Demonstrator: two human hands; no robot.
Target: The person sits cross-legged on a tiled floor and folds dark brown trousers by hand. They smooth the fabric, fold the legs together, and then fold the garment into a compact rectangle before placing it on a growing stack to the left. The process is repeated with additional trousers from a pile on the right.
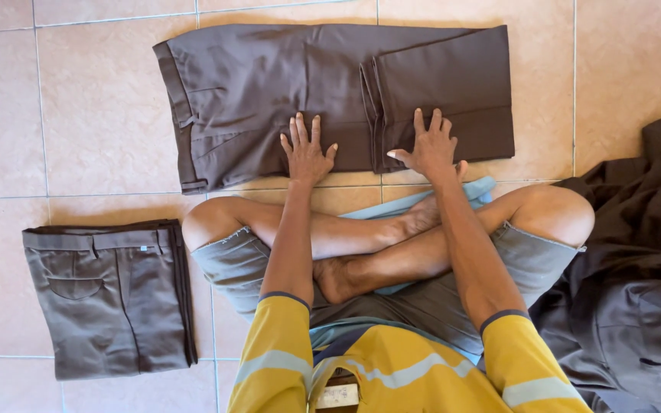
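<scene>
A pair of dark brown trousers lies flat on the tiled floor in front of me, waistband at the left, the legs folded back over at the right. My left hand rests flat, fingers spread, on the near edge of the trousers' middle. My right hand presses flat on the folded-over leg section. Neither hand grips the cloth. I sit cross-legged in grey shorts and a yellow shirt.
A folded stack of grey-brown trousers lies on the floor at my left. A heap of dark unfolded garments is piled at my right, beside my knee. A light blue cloth shows under my legs.
</scene>
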